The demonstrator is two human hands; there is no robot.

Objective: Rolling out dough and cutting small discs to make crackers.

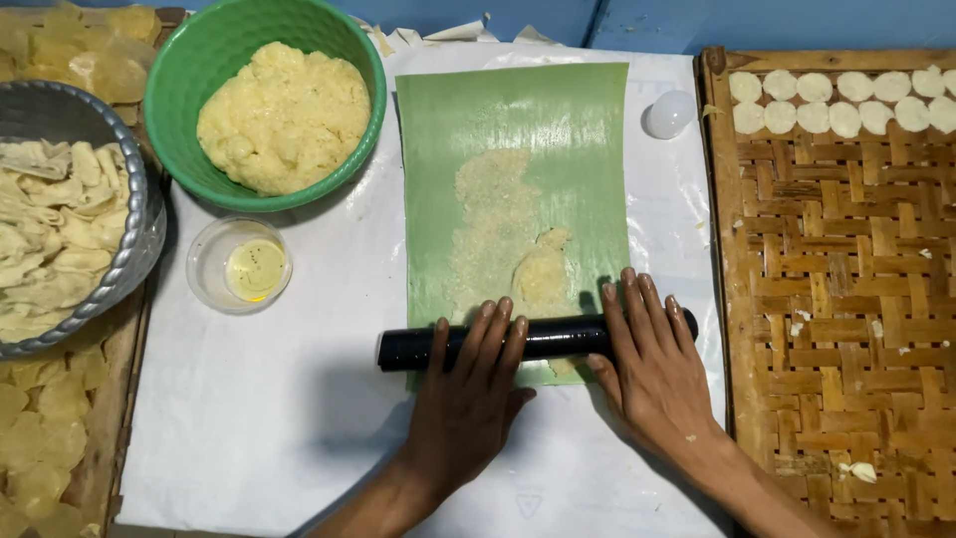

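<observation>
My left hand (468, 384) and right hand (652, 364) press flat, fingers spread unclamped, on the black cylindrical roller (533, 341), flattening the pale dough lump (541, 274) on the green leaf sheet (518, 130).

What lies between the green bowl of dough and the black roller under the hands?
In the head view, between the green bowl and the black roller lie bare white sheet and the banana leaf, smeared with dough.

A black roller (538, 341) lies on a green sheet (518, 120). The far-left bowl (179, 60) is green, holding pale yellow dough (284, 115). The surface (249, 418) is white; the right tray (846, 299) is woven brown, with white discs (846, 100).
</observation>
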